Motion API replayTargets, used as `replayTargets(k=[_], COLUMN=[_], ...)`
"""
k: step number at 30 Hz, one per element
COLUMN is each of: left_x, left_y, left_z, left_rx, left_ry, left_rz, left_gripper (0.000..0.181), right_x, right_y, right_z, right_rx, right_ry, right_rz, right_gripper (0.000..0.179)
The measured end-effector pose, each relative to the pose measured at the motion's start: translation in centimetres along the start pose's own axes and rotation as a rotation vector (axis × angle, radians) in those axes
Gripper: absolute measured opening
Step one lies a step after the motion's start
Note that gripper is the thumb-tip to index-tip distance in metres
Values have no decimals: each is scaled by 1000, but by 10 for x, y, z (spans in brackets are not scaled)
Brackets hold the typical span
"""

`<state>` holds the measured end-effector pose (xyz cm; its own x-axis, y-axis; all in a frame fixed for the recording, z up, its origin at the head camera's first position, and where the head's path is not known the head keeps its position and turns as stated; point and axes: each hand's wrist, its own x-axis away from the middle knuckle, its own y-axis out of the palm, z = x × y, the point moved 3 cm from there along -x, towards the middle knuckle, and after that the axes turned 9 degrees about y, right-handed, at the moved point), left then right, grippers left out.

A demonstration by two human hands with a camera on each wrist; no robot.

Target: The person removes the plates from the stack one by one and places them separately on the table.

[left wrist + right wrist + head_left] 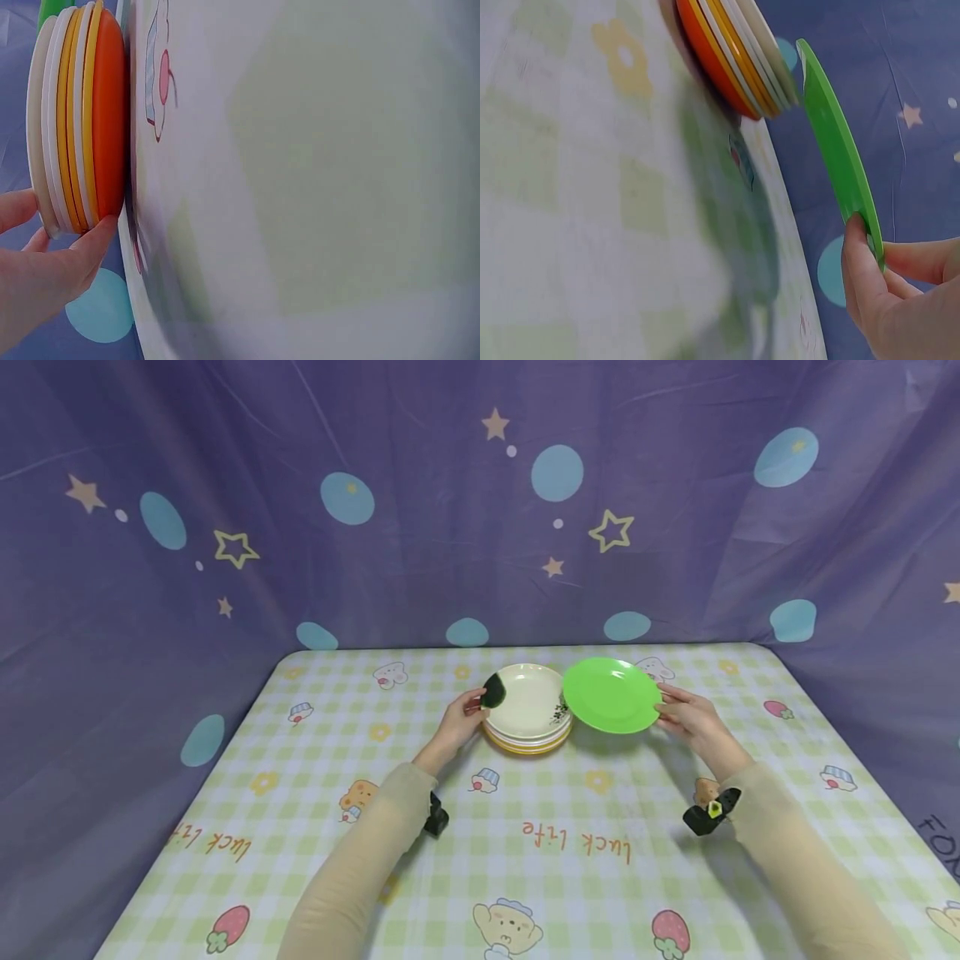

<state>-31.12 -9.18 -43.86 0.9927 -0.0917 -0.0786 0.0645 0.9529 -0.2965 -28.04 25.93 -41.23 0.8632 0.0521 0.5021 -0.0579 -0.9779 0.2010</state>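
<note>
A stack of plates stands on the table, its top plate cream with a dark green patch and a small dark plant print. Beneath that, white, yellow and orange rims show in the left wrist view, with an orange plate lowest. My left hand grips the stack's left side, thumb and fingers spread across the rims. My right hand pinches a bright green plate by its right rim. This plate is raised off the table and tilted, its left edge close to the stack's right edge.
A checked green and white tablecloth with cartoon prints covers the table. Behind it hangs a purple curtain with stars and blue spots. Small black devices sit on both wrists, the right one near the sleeve cuff.
</note>
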Motion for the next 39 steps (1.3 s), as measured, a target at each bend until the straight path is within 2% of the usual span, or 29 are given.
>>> replayTargets(k=[7, 14, 20, 27, 32, 39], left_x=[0, 0, 0, 1, 0, 1], left_y=[0, 0, 0, 0, 0, -1], left_z=[-1, 0, -1, -1, 0, -1], left_rx=[5, 7, 5, 4, 3, 4], left_ry=[-2, -11, -10, -10, -4, -13], left_rz=[1, 0, 4, 3, 8, 9], left_gripper=[44, 43, 44, 43, 43, 44], right_x=[2, -1, -4, -9, -11, -15], right_y=[-18, -30, -37, -45, -47, -50], right_z=[3, 6, 9, 17, 19, 21], right_rx=[47, 16, 46, 166, 107, 107], right_ry=[7, 41, 60, 91, 111, 111], right_rz=[13, 18, 26, 54, 33, 29], right_gripper=[64, 65, 65, 63, 64, 64])
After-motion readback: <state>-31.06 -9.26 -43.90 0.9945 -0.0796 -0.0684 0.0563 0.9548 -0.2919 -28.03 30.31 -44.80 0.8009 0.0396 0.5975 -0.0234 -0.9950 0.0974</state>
